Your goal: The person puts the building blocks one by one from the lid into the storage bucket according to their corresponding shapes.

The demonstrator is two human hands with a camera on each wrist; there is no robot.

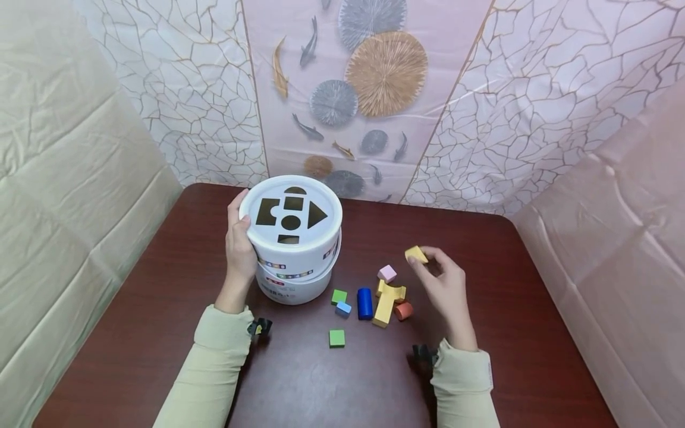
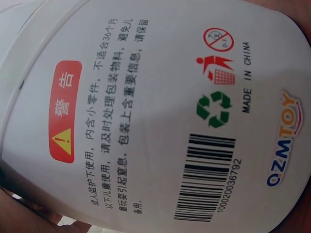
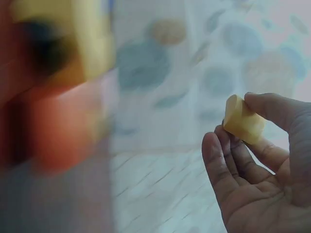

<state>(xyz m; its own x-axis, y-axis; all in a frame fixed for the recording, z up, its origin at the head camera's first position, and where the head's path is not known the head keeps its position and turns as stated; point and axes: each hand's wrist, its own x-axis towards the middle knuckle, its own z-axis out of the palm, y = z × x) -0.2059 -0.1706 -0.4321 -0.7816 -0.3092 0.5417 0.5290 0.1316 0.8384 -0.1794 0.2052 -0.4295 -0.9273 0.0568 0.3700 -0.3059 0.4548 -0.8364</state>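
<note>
My left hand (image 1: 241,252) holds the left side of a white bucket (image 1: 291,291), thumb and fingers against its wall just under the lid. The bucket's lid (image 1: 326,205) has several shaped holes, among them a circle and a triangle. Warning text and a barcode (image 2: 204,177) fill the left wrist view. Right of the bucket, my right hand (image 1: 444,285) pinches a small yellow block (image 3: 245,120) between thumb and fingers, raised above the other blocks. One face of that block looks rounded.
Near my right hand lie a blue cylinder (image 1: 365,304), an orange cylinder (image 1: 404,311), a pink block (image 1: 387,273), a long yellow block (image 1: 383,312) and a curved yellow block (image 1: 397,292). Closer to the bucket are a light blue block (image 1: 343,309) and a green block (image 1: 337,338).
</note>
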